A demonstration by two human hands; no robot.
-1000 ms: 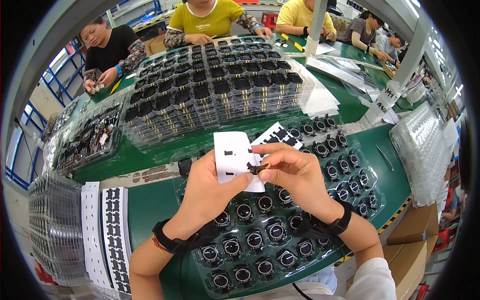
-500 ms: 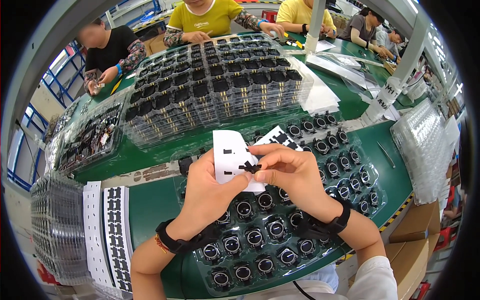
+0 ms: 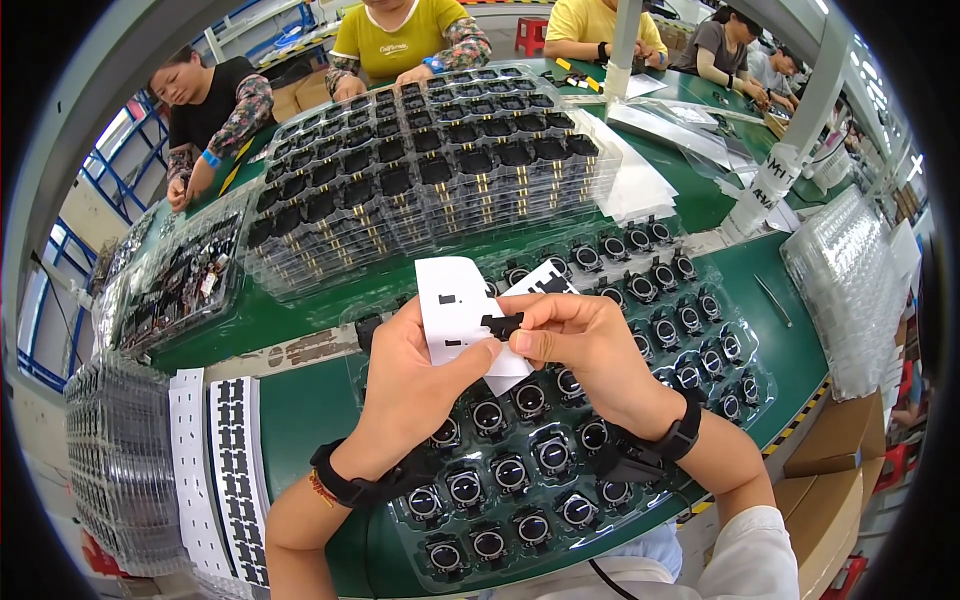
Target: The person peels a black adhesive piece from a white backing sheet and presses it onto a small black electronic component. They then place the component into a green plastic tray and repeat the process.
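We look down on our two bare hands raised over a green workbench (image 3: 300, 410). Our left hand (image 3: 415, 385) curls around a white, glossy backing sheet (image 3: 455, 305), thumb pressed on its lower edge and fingers behind it; the sheet is roughly rectangular, held upright and slightly tilted, with a few small black marks where stickers remain. Our right hand (image 3: 585, 345) pinches a small black flat sticker (image 3: 503, 324) between thumb and forefinger, right at the sheet's right edge, touching it. Both wrists wear black bands.

Beneath the hands lies a clear, thin moulded plastic tray (image 3: 700, 330), its pockets holding round black parts (image 3: 552, 455) with shiny glassy centres, set in rows. Behind it, farther up the bench, stands a stack of similar clear trays (image 3: 430, 170) filled with blocky black square parts. To our left lie long white strips (image 3: 232, 460) covered with rows of small black stickers, beside a pile of empty ribbed clear trays (image 3: 115, 470). Another pile of clear trays (image 3: 850, 280) sits at the right, near a cardboard box (image 3: 830, 480). Slim metal tweezers (image 3: 772, 300) rest on the green surface right of the lens tray.

Across the bench several people sit working, one in a yellow shirt (image 3: 400, 35).
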